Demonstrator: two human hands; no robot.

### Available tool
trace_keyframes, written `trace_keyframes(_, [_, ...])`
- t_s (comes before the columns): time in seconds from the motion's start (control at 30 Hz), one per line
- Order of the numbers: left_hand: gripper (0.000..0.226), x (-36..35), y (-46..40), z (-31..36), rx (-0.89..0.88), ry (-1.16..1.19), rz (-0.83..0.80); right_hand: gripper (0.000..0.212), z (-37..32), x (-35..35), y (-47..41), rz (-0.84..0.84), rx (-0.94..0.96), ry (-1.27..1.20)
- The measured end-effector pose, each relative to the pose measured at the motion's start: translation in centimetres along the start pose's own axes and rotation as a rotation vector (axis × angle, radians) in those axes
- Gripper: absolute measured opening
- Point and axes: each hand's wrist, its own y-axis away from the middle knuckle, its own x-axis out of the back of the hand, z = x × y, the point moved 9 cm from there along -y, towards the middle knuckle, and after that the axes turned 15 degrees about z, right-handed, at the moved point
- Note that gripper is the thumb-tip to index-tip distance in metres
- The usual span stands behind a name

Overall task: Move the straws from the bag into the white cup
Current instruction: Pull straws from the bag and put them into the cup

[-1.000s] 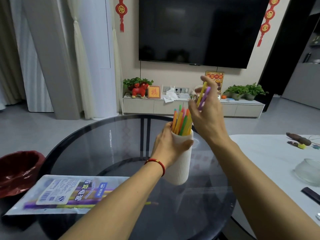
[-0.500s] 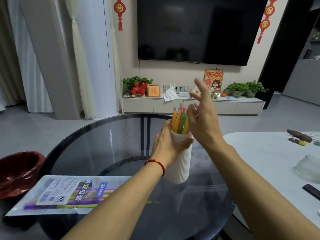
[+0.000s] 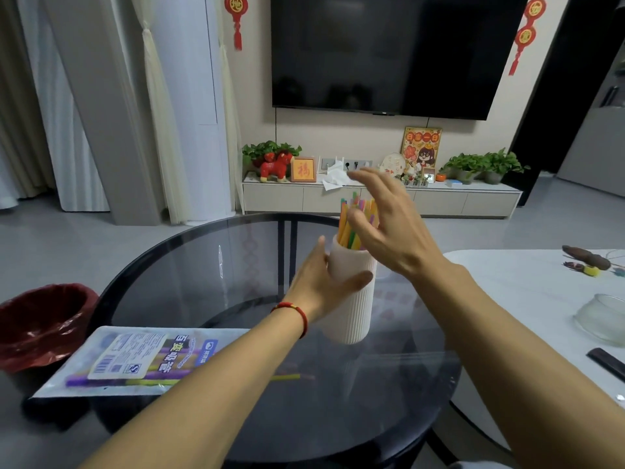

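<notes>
The left forearm reaches from 7 o'clock toward 1; the left hand is spread, thumb straight toward 3 o'clock, fingers toward 12. The right forearm enters from 5 o'clock; the right hand is loose, fingers splayed toward 10

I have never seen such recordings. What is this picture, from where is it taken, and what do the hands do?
No machine here: a person works with bare hands, and a camera worn on the head looks down at them. On the round glass table stands a white cup full of coloured straws. The left hand touches the cup with thumb and a straight finger. The right hand hovers open over the straws and holds nothing. The straw bag lies flat at the left, some straws inside.
</notes>
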Motion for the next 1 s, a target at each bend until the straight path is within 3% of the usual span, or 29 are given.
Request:
trace_keyframes(0.07, [0.121,1.6,1.7,-2.6,0.037,-0.117,-0.086,0.043,-1.9,2.3,0.5,0.140,0.119,-0.007])
trace_keyframes(0.17, [0.115,5.7,4.7,-5.5,-0.151,-0.304,-0.184,0.022,-4.9,3.7,4.5,0.210,0.302,-0.056])
trace_keyframes(0.27, [0.116,9.3,7.1,-8.7,-0.354,-0.541,-0.331,0.023,-5.6,0.4,10.0,-0.032,0.387,-0.003])
trace_keyframes(0.33, [0.131,9.7,8.1,-11.8,-0.329,-0.751,-0.502,0.024,-4.6,-3.4,13.3,-0.275,0.338,0.047])
trace_keyframes(0.4, [0.132,9.0,8.6,-13.1,-0.327,-0.913,-0.631,0.022,-3.1,-7.2,15.9,-0.449,0.229,0.083])
trace_keyframes(0.47, [0.123,8.1,8.5,-12.7,-0.366,-0.956,-0.623,0.028,-1.9,-9.9,17.7,-0.514,0.155,0.111])
trace_keyframes(0.6, [0.112,8.0,8.0,-10.2,-0.543,-0.988,-0.449,0.049,-0.8,-12.4,19.0,-0.534,0.152,0.127])
trace_keyframes(0.67, [0.112,8.1,8.3,-9.1,-0.617,-0.975,-0.370,0.046,-0.1,-13.0,19.2,-0.541,-0.009,0.020])
trace_keyframes(0.83, [0.125,8.4,9.0,-5.0,-0.825,-1.075,-0.127,0.035,1.0,-14.3,21.3,-0.509,-0.727,-0.452])
trace_keyframes(0.93, [0.126,8.2,9.6,-3.6,-0.907,-1.098,-0.100,0.035,0.8,-15.2,23.0,-0.468,-1.153,-0.767])
trace_keyframes(1.0, [0.121,7.9,10.0,-3.4,-0.927,-1.094,-0.107,0.037,0.4,-15.6,23.4,-0.458,-1.282,-0.855])
